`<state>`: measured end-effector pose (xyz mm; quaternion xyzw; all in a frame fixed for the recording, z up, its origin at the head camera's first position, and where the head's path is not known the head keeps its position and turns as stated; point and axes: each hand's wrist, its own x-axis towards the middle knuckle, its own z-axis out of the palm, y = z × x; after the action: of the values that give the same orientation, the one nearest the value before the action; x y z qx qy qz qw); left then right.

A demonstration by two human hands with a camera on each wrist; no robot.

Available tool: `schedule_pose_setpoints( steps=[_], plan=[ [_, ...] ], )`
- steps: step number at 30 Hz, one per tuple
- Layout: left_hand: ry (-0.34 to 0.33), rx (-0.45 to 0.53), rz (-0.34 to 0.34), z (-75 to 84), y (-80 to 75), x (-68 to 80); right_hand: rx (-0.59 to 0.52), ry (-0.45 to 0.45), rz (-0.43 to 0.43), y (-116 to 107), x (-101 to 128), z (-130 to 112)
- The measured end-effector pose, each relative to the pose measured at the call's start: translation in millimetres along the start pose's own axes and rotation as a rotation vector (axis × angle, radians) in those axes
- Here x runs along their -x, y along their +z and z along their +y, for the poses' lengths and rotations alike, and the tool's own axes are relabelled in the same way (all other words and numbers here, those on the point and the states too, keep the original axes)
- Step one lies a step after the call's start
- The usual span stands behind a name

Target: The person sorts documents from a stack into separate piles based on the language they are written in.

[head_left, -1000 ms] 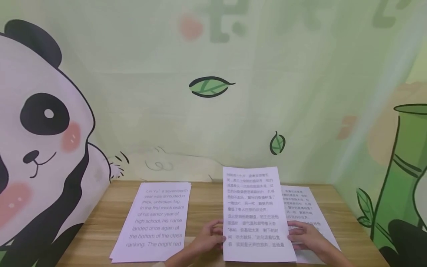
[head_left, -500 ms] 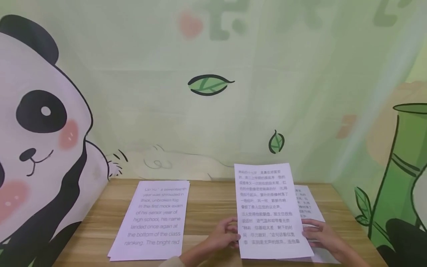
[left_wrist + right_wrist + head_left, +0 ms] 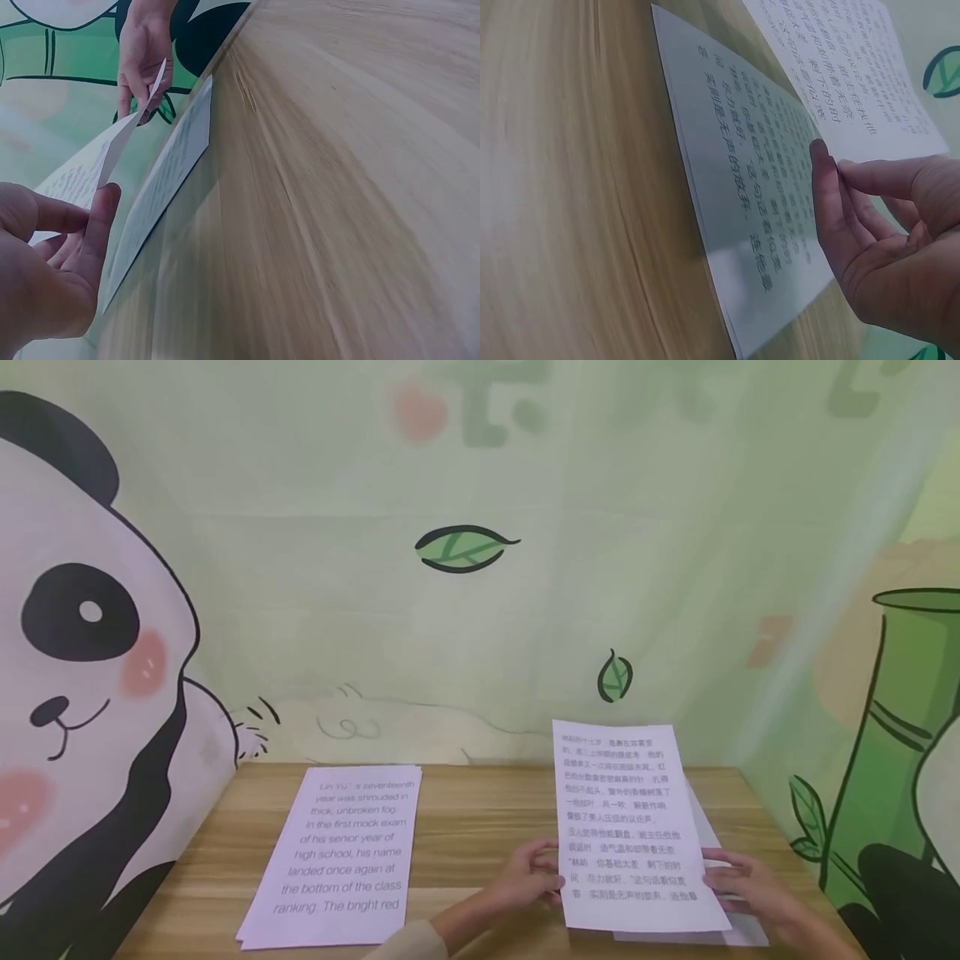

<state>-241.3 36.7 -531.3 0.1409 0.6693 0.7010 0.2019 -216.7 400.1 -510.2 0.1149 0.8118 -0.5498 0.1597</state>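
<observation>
We hold one printed sheet [image 3: 630,827] at lower right of the head view, raised off the desk [image 3: 480,827] above a flat stack [image 3: 742,187]. Our left hand [image 3: 528,881] pinches its left edge and our right hand [image 3: 746,885] its right edge. It looks light, floppy and easily creased, so gripping both edges suits it best.

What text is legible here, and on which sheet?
Left stack of sheets: "Lin Yu's seventeenth year was shrouded in thick, unbroken fog. In the first mock exam of his senior year of high school, his name landed once again at the bottom of the class ranking. The bright red"
Held sheet: Chinese print, too blurred to transcribe.
</observation>
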Motion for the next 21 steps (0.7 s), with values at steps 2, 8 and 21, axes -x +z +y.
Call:
schedule_pose_setpoints(
  steps=[2, 8, 21],
  plan=[
    [0.018, -0.002, 0.003, 1.8, 5.9, -4.0, -0.004, -0.032, -0.024, -9, 3, 1],
    [0.019, 0.004, 0.029, 3.6, 22.0, -16.6, 0.012, -0.128, -0.101, -35, 10, 5],
    [-0.005, -0.025, -0.018, -16.1, 46.7, -34.0, 0.023, -0.141, -0.165, -63, 5, 26]
  ],
)
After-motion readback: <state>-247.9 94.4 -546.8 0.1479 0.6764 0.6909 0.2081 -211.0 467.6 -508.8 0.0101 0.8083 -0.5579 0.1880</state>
